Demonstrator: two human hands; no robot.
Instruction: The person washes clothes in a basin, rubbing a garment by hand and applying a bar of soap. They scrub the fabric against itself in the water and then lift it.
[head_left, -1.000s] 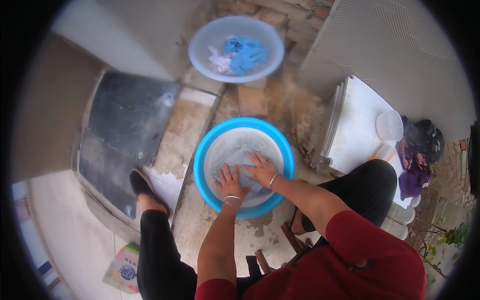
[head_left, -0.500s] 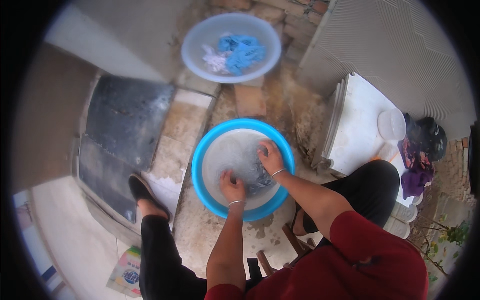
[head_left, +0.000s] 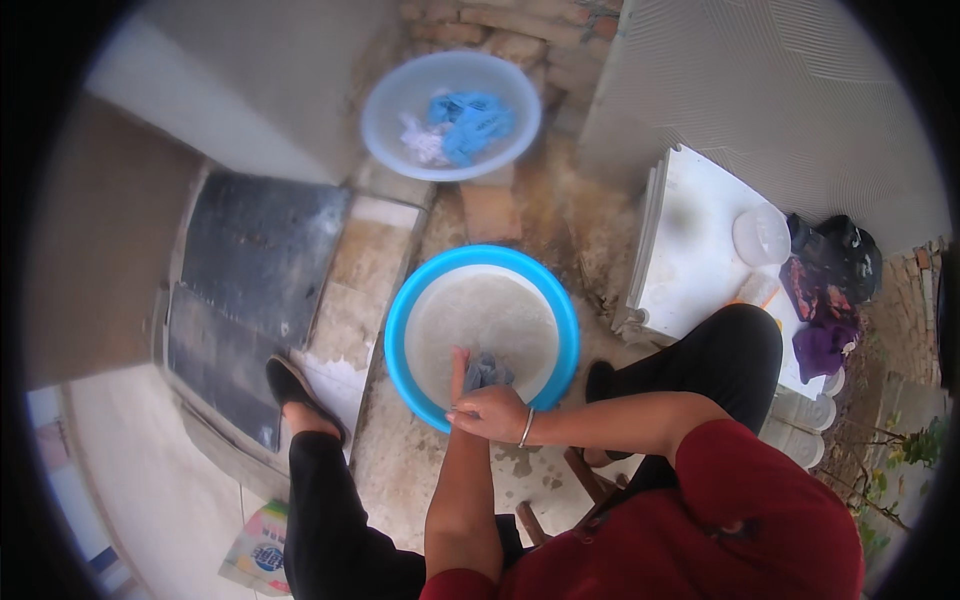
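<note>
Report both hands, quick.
Left hand: in the basin beside grey cloth; grip cannot be told.
Right hand: closed on the left wrist.

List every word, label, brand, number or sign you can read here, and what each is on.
Pink-and-pale package, lower left on the floor: bears printing, including a dark blue patch; I don't copy out printed words, and its finer print is too small and blurred to read.
Blue-rimmed basin: no lettering visible.
Pale bluish basin: no lettering visible.
</note>
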